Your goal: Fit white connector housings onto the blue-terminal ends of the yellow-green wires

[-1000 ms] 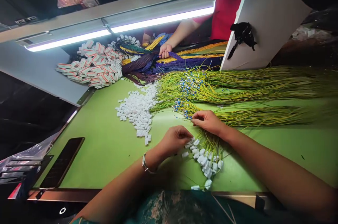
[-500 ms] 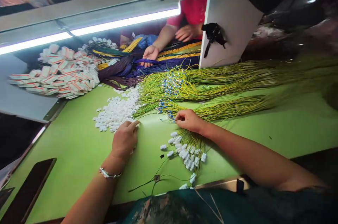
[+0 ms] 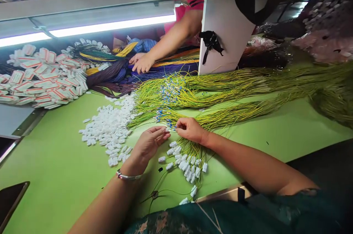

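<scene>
My left hand (image 3: 148, 144) and my right hand (image 3: 189, 130) meet over the green table (image 3: 55, 167), fingertips almost touching. The right hand is closed in a pinch on the end of a yellow-green wire (image 3: 169, 128) from the long bundle (image 3: 248, 94). The left hand's fingers pinch a small white connector (image 3: 166, 130) against that wire end. Below my hands lies a bunch of wires fitted with white connectors (image 3: 187, 162). A heap of loose white connectors (image 3: 109, 127) lies to the left.
Another person's hand (image 3: 142, 63) rests on purple and yellow wire bundles (image 3: 165, 70) at the back. Red-and-white labelled packs (image 3: 41, 75) pile up back left. A white board (image 3: 223, 39) stands behind the wires. A phone (image 3: 11, 201) lies at the front left.
My left hand came back from the loose connector heap to the right hand at the wire end. The view swung further right. The other person's arm moved forward onto the purple wires.
</scene>
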`<state>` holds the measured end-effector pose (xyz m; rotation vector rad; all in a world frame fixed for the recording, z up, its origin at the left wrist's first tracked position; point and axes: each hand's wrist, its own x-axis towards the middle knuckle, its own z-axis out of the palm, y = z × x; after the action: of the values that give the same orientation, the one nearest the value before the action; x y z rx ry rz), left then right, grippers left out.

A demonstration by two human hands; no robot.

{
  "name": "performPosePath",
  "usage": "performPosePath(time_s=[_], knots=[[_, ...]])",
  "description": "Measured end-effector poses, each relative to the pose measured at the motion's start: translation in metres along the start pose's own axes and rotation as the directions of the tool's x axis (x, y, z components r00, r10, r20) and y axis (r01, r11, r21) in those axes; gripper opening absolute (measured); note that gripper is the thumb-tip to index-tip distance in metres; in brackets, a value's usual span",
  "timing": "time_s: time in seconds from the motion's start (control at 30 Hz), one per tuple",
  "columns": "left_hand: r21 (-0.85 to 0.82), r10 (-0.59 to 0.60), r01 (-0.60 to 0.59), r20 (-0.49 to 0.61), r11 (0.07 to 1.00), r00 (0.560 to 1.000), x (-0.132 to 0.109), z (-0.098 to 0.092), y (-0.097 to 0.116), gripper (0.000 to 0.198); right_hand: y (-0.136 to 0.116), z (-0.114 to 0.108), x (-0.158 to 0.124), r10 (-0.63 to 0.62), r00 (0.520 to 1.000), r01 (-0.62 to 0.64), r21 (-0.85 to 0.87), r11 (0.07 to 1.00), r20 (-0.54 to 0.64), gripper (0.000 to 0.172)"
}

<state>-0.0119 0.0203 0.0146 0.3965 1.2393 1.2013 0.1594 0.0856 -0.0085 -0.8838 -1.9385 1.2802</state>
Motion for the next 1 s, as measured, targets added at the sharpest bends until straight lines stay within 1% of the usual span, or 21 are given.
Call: performPosePath(time_s=[0.1,0.2,0.4,0.5,0.7,0.83,1.0], knots=[[-0.012,0.006,-0.006,0.003,1.000,1.000,0.002,0.001,-0.005,0.025,0.000,0.000,-0.002,-0.014,1.000,0.014,-0.006,1.000,-0.021,0.004],[-0.003,0.018,-0.018,0.025,1.000,1.000,0.002,-0.001,-0.006,0.028,0.000,0.000,-0.002,-0.041,0.999,0.040,-0.039,0.998,-0.024,0.005],[0.065,0.029,-0.033,0.060,0.997,0.998,0.002,-0.004,-0.008,0.034,0.002,0.000,-0.003,-0.080,0.997,0.078,-0.113,0.991,-0.018,0.006],[0.083,0.038,-0.042,0.053,0.996,0.998,0.003,-0.001,-0.010,0.036,0.002,0.001,-0.005,-0.120,0.993,0.117,-0.160,0.980,-0.007,0.006],[0.089,0.107,-0.109,0.031,0.990,0.994,0.004,0.013,-0.017,0.036,0.000,-0.003,-0.007,-0.238,0.971,0.221,-0.292,0.931,-0.023,0.009],[0.105,0.093,-0.094,0.012,0.990,0.996,0.005,0.013,-0.017,0.037,-0.003,-0.006,-0.008,-0.286,0.958,0.275,-0.386,0.881,0.029,0.008],[0.168,0.065,-0.063,-0.010,0.984,0.998,0.004,0.014,-0.014,0.041,-0.003,-0.005,-0.009,-0.322,0.947,0.291,-0.476,0.830,0.017,0.008]])
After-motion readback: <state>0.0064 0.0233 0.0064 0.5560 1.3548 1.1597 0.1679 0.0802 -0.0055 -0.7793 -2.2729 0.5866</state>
